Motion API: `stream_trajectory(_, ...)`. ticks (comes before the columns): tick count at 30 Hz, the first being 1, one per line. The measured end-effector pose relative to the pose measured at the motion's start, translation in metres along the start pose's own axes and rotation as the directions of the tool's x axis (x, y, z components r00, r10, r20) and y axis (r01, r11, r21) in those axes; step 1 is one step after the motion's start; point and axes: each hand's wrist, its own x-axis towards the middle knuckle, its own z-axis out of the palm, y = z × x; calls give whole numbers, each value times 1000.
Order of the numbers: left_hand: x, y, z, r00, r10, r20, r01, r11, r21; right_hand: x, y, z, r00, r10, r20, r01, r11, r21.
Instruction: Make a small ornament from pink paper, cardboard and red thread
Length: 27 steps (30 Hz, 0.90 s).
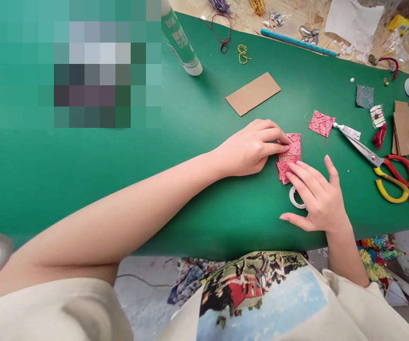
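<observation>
Two pink-and-white patterned pieces lie on the green table, one above the other, with a strip of brown cardboard showing between them. My left hand [257, 147] rests its fingertips on the upper patterned piece [294, 144]. The fingers of my right hand [316, 196] are spread, and their tips touch the lower patterned piece [285, 169]. Partly under my right hand is a roll of white tape [293, 198]. Up and to the right lies another patterned piece [321, 124], touching the nozzle of a small white tube [350, 132].
Red-and-yellow scissors [382, 163] lie at the right, near cardboard strips [401, 128]. A cardboard rectangle [253, 94] sits beyond my left hand. A green-and-white bottle [185, 45] stands farther back. A blue pencil [298, 42] lies along the far edge of the green table [83, 180].
</observation>
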Motion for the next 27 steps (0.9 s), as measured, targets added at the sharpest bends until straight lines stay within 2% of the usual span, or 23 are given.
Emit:
stream_trajectory(11, 0, 1, 0, 999, -23, 25, 22, 999, 28, 1, -1, 0, 998, -8, 59, 11, 999, -42)
stream_trajectory(20, -1, 0, 2, 999, -43, 1, 43, 998, -47, 1, -2, -3, 998, -63, 28, 64, 997, -31)
stream_trajectory(27, 0, 1, -1, 996, -67, 50, 68, 997, -31, 1, -2, -1, 998, -46, 32, 47, 998, -48)
